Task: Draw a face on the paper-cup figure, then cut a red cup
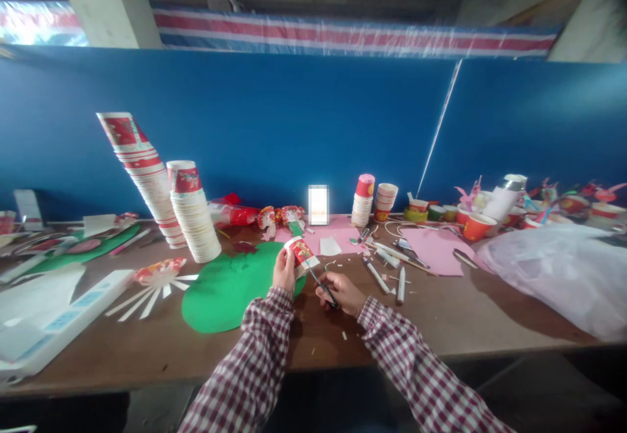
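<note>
My left hand (285,271) grips a red-and-white paper cup (300,253), tilted on its side above the table's middle. My right hand (343,294) is closed round the dark handles of a pair of scissors (327,294). Their blades point up and left to the cup's lower right edge; whether they bite into the paper I cannot tell. Beneath and left of my left hand lies a large green paper sheet (220,299) with rounded edges. Farther left, a cup cut into splayed white strips (159,283) lies on the table.
Two tall stacks of paper cups (196,224) lean at the back left. Shorter cup stacks (362,208) stand behind pink paper (434,250). Markers (401,286) and paper scraps lie right of my hands. A clear plastic bag (563,276) covers the right side; a blue partition (304,119) rises behind.
</note>
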Available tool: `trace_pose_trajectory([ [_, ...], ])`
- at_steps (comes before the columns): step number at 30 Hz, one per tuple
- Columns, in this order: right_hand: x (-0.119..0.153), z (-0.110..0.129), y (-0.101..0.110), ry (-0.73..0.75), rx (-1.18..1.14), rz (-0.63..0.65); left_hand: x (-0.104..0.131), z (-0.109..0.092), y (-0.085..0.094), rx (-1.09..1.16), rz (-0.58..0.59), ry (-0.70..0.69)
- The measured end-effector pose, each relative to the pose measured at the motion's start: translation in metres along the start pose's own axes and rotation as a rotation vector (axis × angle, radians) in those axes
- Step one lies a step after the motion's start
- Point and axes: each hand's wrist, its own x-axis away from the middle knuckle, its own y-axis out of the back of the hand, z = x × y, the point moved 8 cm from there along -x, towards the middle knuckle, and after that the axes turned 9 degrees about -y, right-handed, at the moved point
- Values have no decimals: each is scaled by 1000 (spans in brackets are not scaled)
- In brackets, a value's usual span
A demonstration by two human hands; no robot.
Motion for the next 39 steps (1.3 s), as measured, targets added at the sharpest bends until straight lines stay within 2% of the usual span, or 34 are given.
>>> trace_pose_trajectory([
  [12,1,-1,1,-4,-7,-19,-1,4,3,-15,4,10],
  [22,9,14,-2,25,31,-34,0,3,2,-18,3,20],
  [28,8,12,-2,19,38,-37,-2,6,4,-29,5,20],
  [39,10,13,-1,17,56,-49,3,-2,-2,-27,11,28],
])
